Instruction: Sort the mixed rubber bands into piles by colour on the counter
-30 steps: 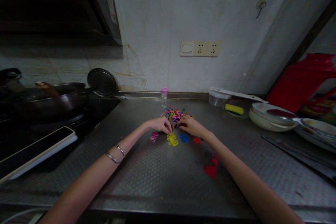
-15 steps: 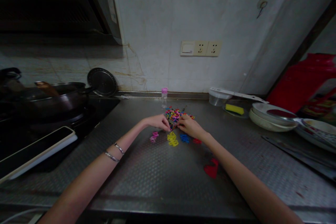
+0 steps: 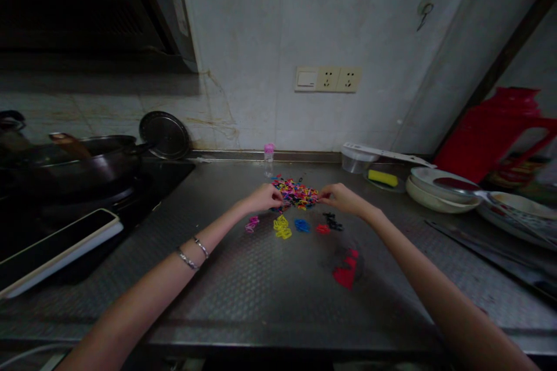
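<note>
A heap of small, colourful rubber bands [image 3: 298, 191] lies on the metal counter between my hands. At its left edge, my left hand [image 3: 264, 197] has its fingers pinched together; whatever is between them is hidden. My right hand [image 3: 343, 198] pinches at the heap's right edge, and what its fingertips hold is too small to make out. In front of the heap are separate little groups: pink bands [image 3: 252, 224], yellow bands [image 3: 282, 227], blue bands [image 3: 301, 225], red bands [image 3: 322, 228] and black bands [image 3: 333, 221].
A clear bottle with a pink cap [image 3: 268, 152] stands behind the heap. Nearer me lies a red heart-like piece [image 3: 346, 271]. To the right are a plastic tub [image 3: 355, 160], yellow sponge [image 3: 383, 178], stacked bowls [image 3: 439, 197] and red jug [image 3: 487, 133]. A pan [image 3: 87, 165] sits left.
My right hand has moved right, from the middle of the heap to its right edge, uncovering the red and black groups. My left hand has shifted slightly up, still pinched.
</note>
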Motion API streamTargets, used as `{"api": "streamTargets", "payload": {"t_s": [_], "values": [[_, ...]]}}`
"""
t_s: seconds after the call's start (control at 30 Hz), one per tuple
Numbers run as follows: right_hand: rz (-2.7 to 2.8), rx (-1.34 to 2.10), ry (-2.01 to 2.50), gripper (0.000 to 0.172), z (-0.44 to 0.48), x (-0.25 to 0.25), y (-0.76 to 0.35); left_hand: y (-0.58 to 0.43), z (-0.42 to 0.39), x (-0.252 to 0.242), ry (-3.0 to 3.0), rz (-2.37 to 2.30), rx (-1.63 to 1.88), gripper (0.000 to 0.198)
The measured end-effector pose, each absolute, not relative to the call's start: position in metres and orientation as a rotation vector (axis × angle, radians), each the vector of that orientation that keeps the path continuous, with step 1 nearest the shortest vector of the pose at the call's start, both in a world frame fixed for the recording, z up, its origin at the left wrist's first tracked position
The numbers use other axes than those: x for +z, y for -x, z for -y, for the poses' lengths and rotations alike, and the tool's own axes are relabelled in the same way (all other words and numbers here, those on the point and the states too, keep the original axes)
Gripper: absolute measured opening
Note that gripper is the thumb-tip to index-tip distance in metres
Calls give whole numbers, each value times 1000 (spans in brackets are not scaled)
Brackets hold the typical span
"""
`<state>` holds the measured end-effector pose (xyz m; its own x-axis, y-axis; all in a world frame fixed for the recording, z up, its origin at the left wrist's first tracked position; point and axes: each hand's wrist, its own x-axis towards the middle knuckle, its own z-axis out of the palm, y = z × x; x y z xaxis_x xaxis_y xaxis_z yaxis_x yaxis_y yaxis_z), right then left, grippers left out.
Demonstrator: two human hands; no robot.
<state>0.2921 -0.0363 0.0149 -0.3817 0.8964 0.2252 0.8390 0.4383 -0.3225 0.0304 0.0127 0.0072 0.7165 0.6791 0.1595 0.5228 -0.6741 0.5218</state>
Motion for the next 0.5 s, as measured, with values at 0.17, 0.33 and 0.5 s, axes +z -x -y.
{"api": "streamTargets", "payload": {"t_s": [0.17, 0.33, 0.5], "values": [[2308, 259, 1559, 19, 44, -6, -315, -42, -12, 3, -2544, -969, 437, 21], [2321, 279, 1545, 23, 44, -11, -317, -46, -15, -1, -2573, -1047, 407, 19], [2290, 175, 1547, 27, 45, -9, -318, -48, -18, -6, -2568, -1083, 423, 18]]}}
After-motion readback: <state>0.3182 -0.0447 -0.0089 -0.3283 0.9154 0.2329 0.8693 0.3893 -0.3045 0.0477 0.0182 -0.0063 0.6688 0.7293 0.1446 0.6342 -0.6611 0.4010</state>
